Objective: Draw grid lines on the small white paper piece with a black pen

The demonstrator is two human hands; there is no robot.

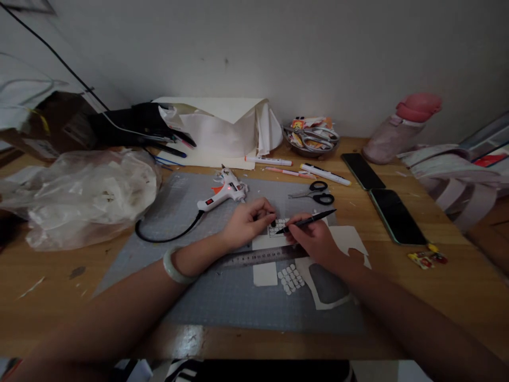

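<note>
The right hand [318, 240] is closed round a black pen [307, 221], gripped low near the tip for fine control, with the tip on a small gridded card [277, 227] near the middle of the worktop [397, 276]. The left hand [247, 222] is curled, fingertips pressing the card's left edge, seemingly to keep it from sliding under the pen. The card lies on a grey cutting mat [222, 297], just behind a steel ruler [258, 258]. Towards the near edge lie a blank white square [265, 275], a cluster of small cut pieces [291, 278] and a white offcut [330, 289]. A glue gun [222, 193] rests at the mat's far edge, scissors [316, 192] to its right, both within reach. Two phones [377, 196] lie well apart, towards the right edge.
</note>
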